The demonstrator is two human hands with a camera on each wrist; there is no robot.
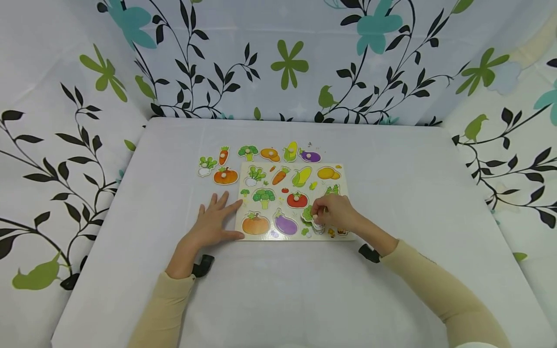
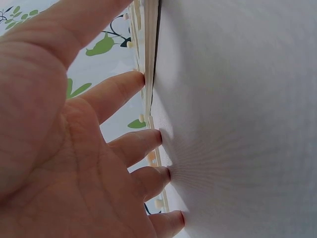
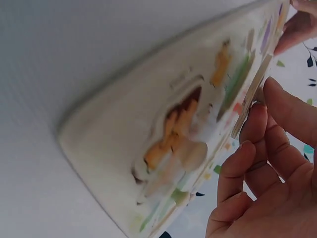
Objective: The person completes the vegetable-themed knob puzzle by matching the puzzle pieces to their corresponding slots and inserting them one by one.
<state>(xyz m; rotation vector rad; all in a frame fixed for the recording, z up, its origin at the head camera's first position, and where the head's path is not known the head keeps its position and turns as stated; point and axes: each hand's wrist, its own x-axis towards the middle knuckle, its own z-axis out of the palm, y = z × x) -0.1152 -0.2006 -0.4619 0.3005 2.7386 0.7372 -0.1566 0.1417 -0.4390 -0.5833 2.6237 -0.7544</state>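
My right hand (image 1: 335,212) pinches a green-and-white leafy-vegetable puzzle piece (image 1: 307,214) by its knob, over the lower right of the wooden puzzle board (image 1: 280,203). In the right wrist view that piece (image 3: 248,110) appears edge-on at the thumb and fingertips, tilted from the board (image 3: 109,144); whether it touches its slot cannot be told. My left hand (image 1: 213,222) lies with fingers spread at the board's left side. Its index finger and thumb touch the edge, and in the left wrist view the fingertips (image 2: 153,136) press on the white cloth.
Beyond the board lie loose knobbed pieces: a turnip (image 1: 206,166), a carrot (image 1: 224,156), a pumpkin (image 1: 226,177), broccoli (image 1: 248,152), potatoes (image 1: 271,153), corn (image 1: 290,152) and an eggplant (image 1: 311,156). A white cloth covers the table (image 1: 413,193); patterned curtains (image 1: 261,29) surround it.
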